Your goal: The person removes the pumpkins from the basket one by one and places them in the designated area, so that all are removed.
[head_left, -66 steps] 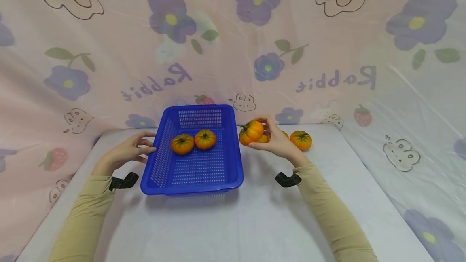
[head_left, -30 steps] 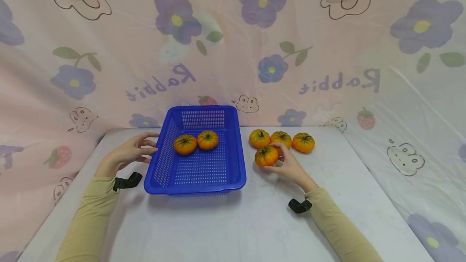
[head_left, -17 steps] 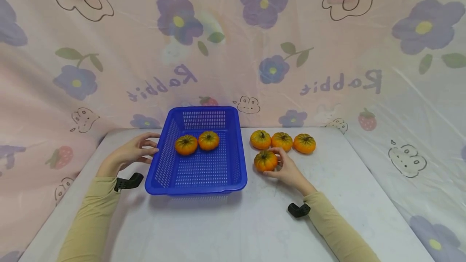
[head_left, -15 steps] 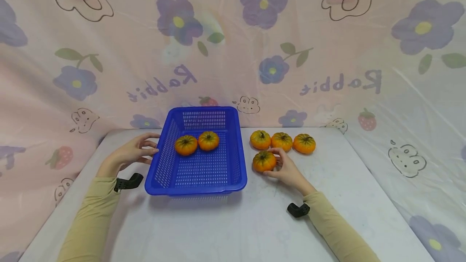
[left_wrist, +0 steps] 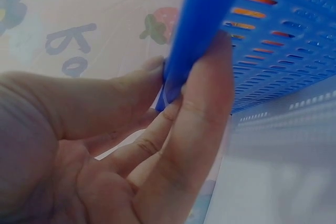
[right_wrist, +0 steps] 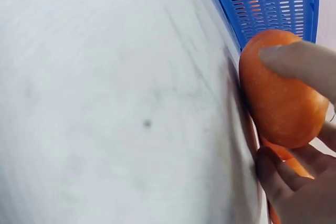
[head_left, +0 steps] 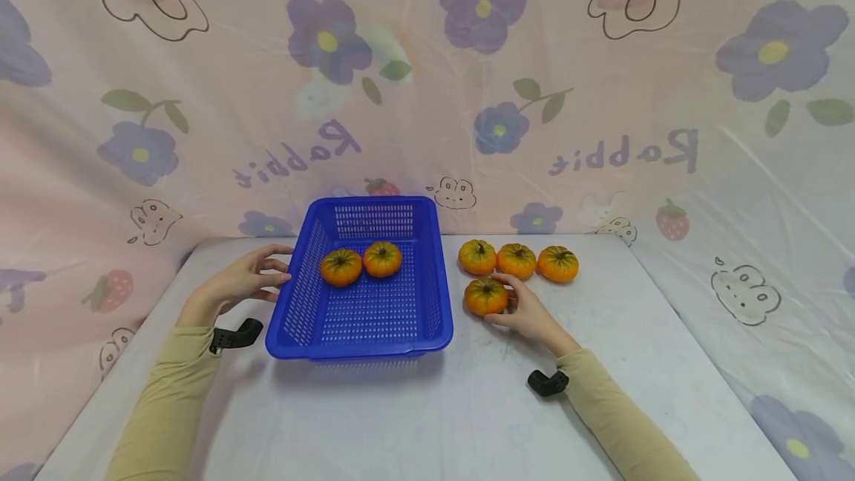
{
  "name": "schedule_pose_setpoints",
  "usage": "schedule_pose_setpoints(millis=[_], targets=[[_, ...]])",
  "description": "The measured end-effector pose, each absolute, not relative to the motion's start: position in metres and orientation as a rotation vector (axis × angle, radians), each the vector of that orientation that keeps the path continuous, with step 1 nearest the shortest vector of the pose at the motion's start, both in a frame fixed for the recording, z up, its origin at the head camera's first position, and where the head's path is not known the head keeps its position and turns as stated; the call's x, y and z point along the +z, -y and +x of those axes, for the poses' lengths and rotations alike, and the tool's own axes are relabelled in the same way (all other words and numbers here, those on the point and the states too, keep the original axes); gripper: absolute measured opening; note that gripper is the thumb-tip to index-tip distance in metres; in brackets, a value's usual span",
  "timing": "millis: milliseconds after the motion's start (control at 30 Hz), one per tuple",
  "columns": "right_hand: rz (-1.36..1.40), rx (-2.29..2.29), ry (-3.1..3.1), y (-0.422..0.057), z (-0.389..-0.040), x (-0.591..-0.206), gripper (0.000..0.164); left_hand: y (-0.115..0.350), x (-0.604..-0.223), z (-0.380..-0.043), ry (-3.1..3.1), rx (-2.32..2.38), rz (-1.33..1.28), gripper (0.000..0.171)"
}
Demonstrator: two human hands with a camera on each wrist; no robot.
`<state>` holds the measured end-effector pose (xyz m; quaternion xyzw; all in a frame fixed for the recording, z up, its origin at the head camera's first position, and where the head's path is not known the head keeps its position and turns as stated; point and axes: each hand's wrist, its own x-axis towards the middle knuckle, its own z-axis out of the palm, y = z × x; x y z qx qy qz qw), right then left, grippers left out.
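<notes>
Two small orange pumpkins point(head_left: 341, 267) lie side by side in a blue plastic basket point(head_left: 361, 352). At the basket's left rim point(left_wrist: 202, 19), my left hand point(head_left: 237, 279) pinches the edge between thumb and fingers. Right of the basket, my right hand point(head_left: 528, 310) holds another small pumpkin point(head_left: 485, 296) from its right side. In the right wrist view, the thumb point(right_wrist: 299, 64) presses on that pumpkin point(right_wrist: 281, 95), which sits at the tabletop; its far side is hidden there.
Three more pumpkins point(head_left: 516, 260) stand in a row behind the held one, at the back of the white table point(head_left: 481, 414). A patterned curtain point(head_left: 414, 110) closes off the back and sides. Black wrist mounts point(head_left: 548, 384) stick out from both sleeves.
The right hand has carried its pumpkin from beside the basket's upper right edge down to the table, in front of the row. Lately it barely moves. The left hand stays at the rim.
</notes>
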<state>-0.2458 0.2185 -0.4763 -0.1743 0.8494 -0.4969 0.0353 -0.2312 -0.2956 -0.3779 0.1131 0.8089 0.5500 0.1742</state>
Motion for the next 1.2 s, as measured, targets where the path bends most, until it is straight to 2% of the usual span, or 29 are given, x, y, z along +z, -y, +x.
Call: schedule_pose_setpoints(millis=[500,767,1200], targets=[[-0.509,-1.487,-2.648,-0.214,-0.252,-0.478,0.077,0.294,-0.377,-0.231,-2.314,1.539,0.318,0.062],[-0.532,-1.464,-2.627,-0.215,-0.253,-0.477,0.081,0.295,-0.376,-0.230,-2.309,1.542,0.315,0.064],[-0.721,-1.346,-2.570,-0.231,-0.251,-0.443,0.088,0.296,-0.377,-0.232,-2.323,1.527,0.298,0.064]])
